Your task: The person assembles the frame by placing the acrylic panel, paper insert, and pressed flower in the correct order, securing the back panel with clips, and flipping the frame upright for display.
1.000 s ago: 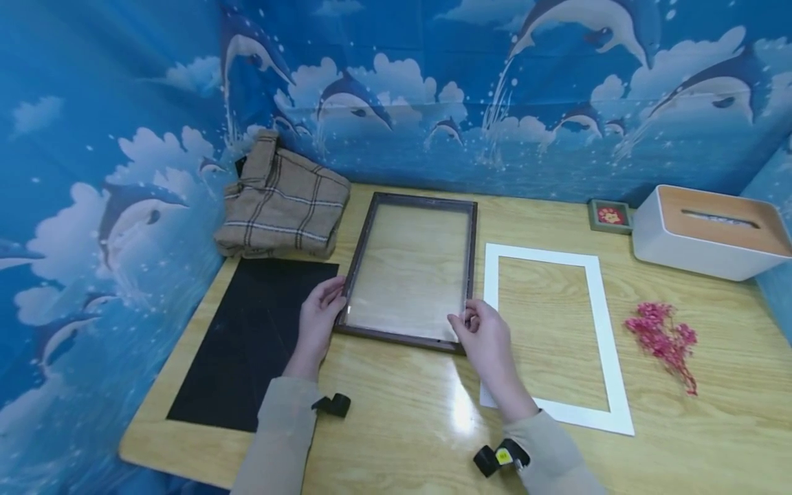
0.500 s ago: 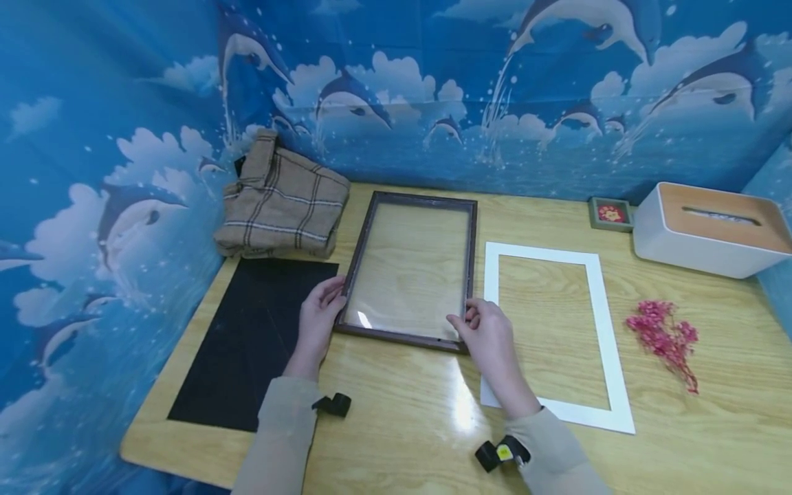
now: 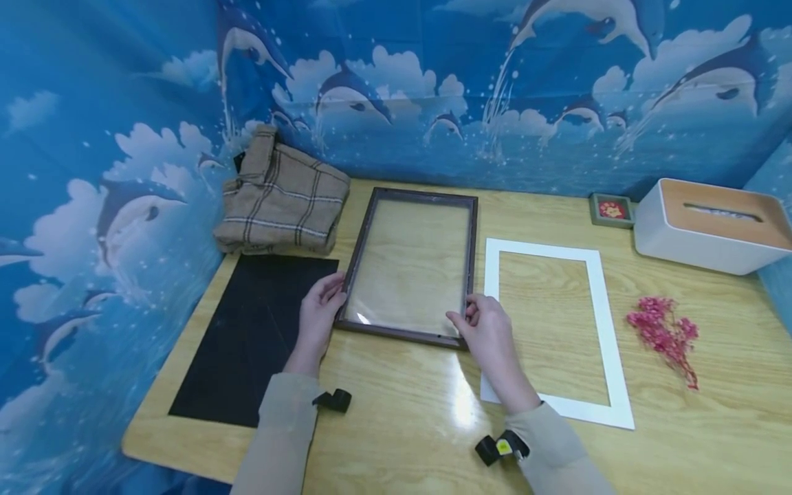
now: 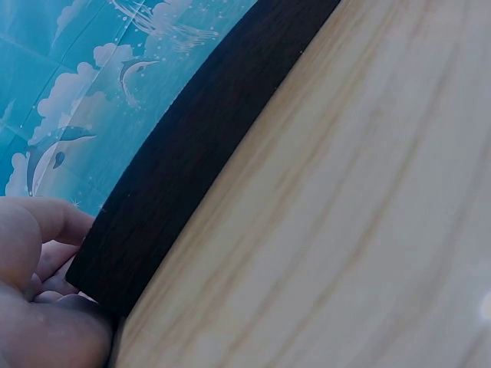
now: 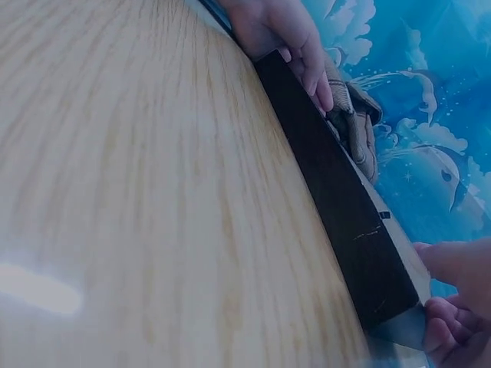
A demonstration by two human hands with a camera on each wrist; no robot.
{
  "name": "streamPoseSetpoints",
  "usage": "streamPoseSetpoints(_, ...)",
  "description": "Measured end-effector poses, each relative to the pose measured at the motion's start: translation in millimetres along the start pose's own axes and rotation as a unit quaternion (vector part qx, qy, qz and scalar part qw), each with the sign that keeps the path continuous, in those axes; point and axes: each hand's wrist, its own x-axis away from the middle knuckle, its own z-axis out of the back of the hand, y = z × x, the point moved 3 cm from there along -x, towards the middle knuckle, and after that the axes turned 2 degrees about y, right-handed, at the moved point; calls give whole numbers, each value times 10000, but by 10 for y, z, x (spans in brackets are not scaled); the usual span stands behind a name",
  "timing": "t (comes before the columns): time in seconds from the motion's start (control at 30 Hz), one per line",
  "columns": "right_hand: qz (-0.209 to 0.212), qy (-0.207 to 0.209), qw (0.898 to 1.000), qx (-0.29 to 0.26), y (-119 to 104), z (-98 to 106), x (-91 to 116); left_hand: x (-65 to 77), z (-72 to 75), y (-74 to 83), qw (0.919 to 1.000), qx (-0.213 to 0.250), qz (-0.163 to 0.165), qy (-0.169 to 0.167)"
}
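A dark brown picture frame [image 3: 402, 337] with a clear pane [image 3: 408, 268] lies on the table. My left hand [image 3: 320, 309] holds its left side near the front corner, thumb and fingers at the edge. On the opposite side, my right hand [image 3: 489, 326] grips the frame near the front right corner, its thumb reaching in over the pane and the other fingers curled at the outer side. The right wrist view shows the frame's dark front side [image 5: 345, 207] between both hands, with a small dark tab [image 5: 385, 215] on top.
Left of the frame lies a black sheet [image 3: 247, 344], with folded plaid cloth [image 3: 284, 199] behind it. A white mat border [image 3: 609, 357] lies to the right, partly under my right forearm. Beyond are pink dried flowers [image 3: 665, 337], a small green tray [image 3: 611, 222] and a tissue box [image 3: 705, 242].
A bright glint near the pane's front left corner has shifted slightly right. Both hands and the frame keep nearly the same place; the head view tilts a little.
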Motion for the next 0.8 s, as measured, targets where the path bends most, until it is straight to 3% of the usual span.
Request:
streamPoseSetpoints(0.23, 431, 88, 9986, 282, 4, -17, 18, -7, -1, -10, 10000, 6, -28, 18)
streamPoseSetpoints(0.8, 634, 21, 9980, 63, 45, -16, 19, -7, 4, -13, 10000, -48, 50, 10)
